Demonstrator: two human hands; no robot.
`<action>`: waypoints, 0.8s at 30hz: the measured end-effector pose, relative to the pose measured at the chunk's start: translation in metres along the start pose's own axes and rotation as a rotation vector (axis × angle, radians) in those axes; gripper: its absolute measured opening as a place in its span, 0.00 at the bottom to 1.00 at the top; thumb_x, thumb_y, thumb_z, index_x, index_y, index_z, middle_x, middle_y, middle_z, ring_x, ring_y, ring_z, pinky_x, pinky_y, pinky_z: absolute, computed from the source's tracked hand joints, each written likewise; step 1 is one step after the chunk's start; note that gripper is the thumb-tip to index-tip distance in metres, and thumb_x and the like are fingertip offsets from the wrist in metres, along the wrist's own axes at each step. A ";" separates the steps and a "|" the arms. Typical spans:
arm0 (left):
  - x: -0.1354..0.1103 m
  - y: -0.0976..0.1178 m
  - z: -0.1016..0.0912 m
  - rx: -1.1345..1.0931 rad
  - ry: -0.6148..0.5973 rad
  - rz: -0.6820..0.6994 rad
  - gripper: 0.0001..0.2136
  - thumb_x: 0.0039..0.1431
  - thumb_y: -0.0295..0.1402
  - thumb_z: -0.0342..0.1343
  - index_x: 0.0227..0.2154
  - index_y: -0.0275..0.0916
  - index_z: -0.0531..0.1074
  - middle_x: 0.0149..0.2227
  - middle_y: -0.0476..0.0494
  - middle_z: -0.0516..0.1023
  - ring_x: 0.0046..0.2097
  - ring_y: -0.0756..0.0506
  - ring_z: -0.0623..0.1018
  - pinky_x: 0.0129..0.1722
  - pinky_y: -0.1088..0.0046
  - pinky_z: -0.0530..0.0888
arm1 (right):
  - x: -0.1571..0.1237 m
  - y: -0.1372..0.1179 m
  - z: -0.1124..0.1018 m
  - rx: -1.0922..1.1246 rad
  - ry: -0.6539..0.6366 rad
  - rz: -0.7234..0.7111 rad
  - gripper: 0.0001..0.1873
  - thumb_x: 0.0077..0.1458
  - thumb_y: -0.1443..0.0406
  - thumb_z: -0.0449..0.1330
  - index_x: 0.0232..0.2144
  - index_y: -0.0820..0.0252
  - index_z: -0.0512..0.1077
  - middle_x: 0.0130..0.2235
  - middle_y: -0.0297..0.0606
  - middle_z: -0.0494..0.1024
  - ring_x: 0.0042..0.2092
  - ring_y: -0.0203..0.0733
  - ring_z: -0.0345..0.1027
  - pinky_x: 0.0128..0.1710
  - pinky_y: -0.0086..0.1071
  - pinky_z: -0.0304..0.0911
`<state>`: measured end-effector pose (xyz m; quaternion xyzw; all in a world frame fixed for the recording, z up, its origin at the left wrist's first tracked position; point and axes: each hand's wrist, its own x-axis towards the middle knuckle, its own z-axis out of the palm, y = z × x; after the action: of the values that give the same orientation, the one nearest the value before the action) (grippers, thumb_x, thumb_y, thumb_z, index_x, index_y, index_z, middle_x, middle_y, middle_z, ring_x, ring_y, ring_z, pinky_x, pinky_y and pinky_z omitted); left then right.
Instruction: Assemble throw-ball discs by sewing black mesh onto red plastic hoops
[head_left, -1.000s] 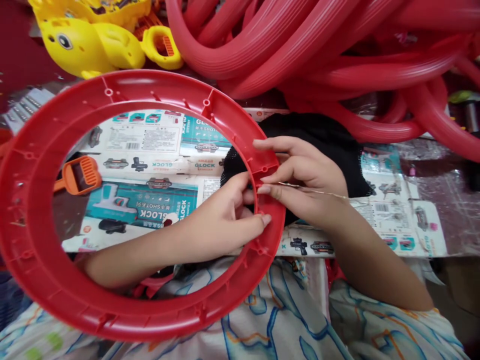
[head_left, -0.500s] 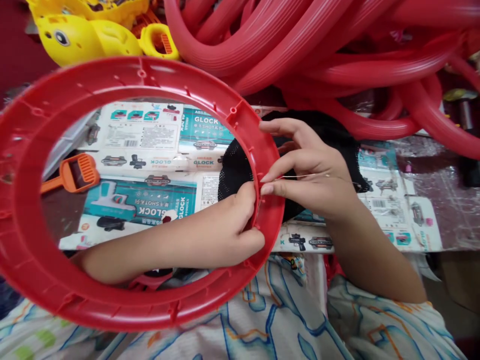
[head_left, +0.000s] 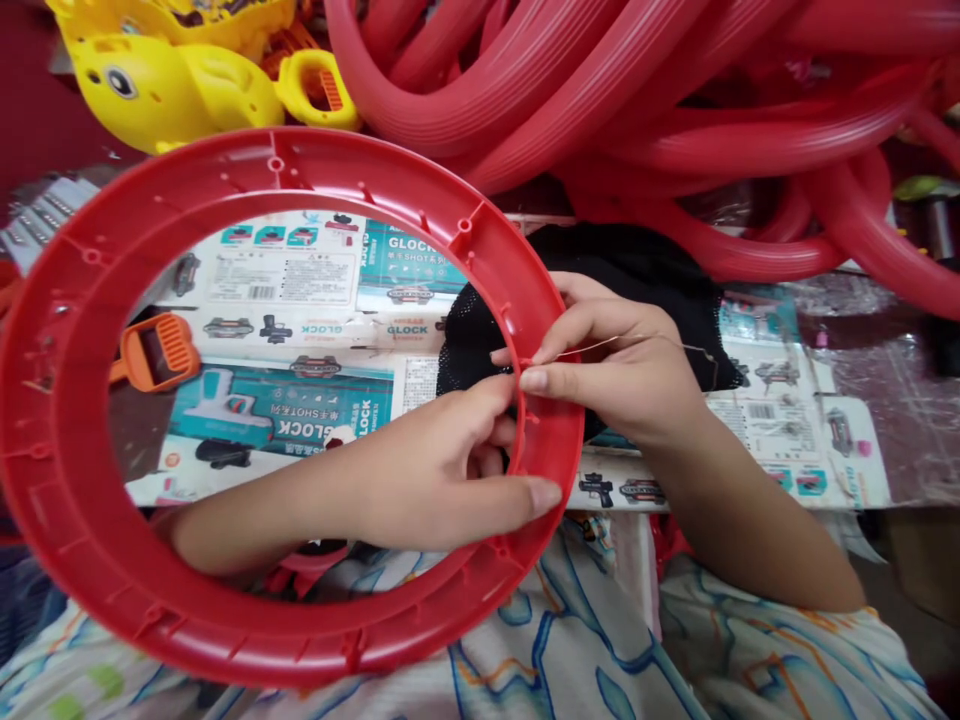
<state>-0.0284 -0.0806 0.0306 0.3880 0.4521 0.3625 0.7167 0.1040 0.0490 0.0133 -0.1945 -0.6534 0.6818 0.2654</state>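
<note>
A large red plastic ring (head_left: 172, 625), its ribbed inner side facing me, is tilted over the table. Through its opening reaches my left hand (head_left: 442, 465), which grips the right-hand part of the rim, the thumb along the channel and the other fingers curled around the inner edge, partly hidden. My right hand (head_left: 622, 355) pinches a thin pale string (head_left: 600, 344) between thumb and index finger, right at the ring's inner edge. The string's loose end trails over the back of that hand. Black mesh fabric (head_left: 600, 250) lies behind the ring and my right hand.
Flattened printed cardboard (head_left: 285, 330) covers the tabletop. An orange toy shovel (head_left: 159, 352) shows through the ring. Yellow duck-shaped toys (head_left: 172, 85) stand at the back left, and thick red plastic tubes (head_left: 585, 80) are heaped across the back.
The ring has shifted slightly right and down. My left thumb has stretched out across the channel. My right fingers have drawn in closer around the string at the rim.
</note>
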 end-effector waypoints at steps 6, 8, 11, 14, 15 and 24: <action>0.012 0.001 0.008 0.007 0.211 0.028 0.04 0.61 0.32 0.54 0.34 0.37 0.67 0.30 0.52 0.72 0.30 0.54 0.71 0.28 0.80 0.69 | 0.001 0.003 0.000 0.029 -0.011 -0.059 0.11 0.42 0.63 0.74 0.21 0.59 0.76 0.48 0.38 0.79 0.47 0.42 0.75 0.46 0.37 0.72; 0.013 0.002 0.008 0.033 0.203 0.043 0.01 0.59 0.27 0.51 0.34 0.38 0.66 0.29 0.53 0.71 0.30 0.53 0.71 0.28 0.79 0.69 | 0.001 0.002 -0.001 0.014 -0.024 -0.116 0.09 0.44 0.63 0.74 0.23 0.58 0.77 0.48 0.38 0.79 0.46 0.41 0.75 0.45 0.36 0.72; 0.012 0.005 0.007 0.147 0.223 0.049 0.03 0.57 0.25 0.47 0.32 0.39 0.64 0.27 0.54 0.69 0.28 0.53 0.69 0.26 0.79 0.67 | 0.002 0.000 -0.005 -0.090 -0.040 -0.208 0.06 0.45 0.65 0.73 0.25 0.56 0.78 0.54 0.37 0.76 0.56 0.45 0.70 0.57 0.42 0.66; 0.011 0.006 0.006 0.243 0.208 0.022 0.03 0.57 0.26 0.47 0.31 0.38 0.64 0.28 0.54 0.69 0.28 0.53 0.69 0.26 0.79 0.67 | 0.005 -0.001 -0.012 -0.235 -0.045 -0.293 0.04 0.47 0.65 0.71 0.25 0.53 0.79 0.59 0.33 0.71 0.62 0.45 0.62 0.63 0.43 0.60; 0.010 0.006 0.006 0.269 0.192 0.010 0.03 0.57 0.26 0.47 0.31 0.38 0.64 0.28 0.54 0.69 0.29 0.53 0.69 0.27 0.79 0.67 | 0.006 -0.001 -0.014 -0.263 -0.058 -0.315 0.04 0.47 0.64 0.71 0.25 0.52 0.78 0.59 0.32 0.70 0.63 0.45 0.61 0.63 0.43 0.60; 0.004 0.006 0.006 0.475 0.036 -0.107 0.02 0.58 0.31 0.48 0.30 0.39 0.63 0.27 0.54 0.69 0.28 0.52 0.68 0.26 0.76 0.64 | 0.007 -0.001 -0.017 -0.303 -0.130 -0.280 0.04 0.50 0.64 0.69 0.26 0.54 0.77 0.54 0.31 0.73 0.58 0.42 0.66 0.63 0.45 0.59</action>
<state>-0.0221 -0.0759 0.0363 0.5146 0.5575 0.2143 0.6152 0.1093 0.0664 0.0140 -0.0951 -0.7849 0.5433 0.2824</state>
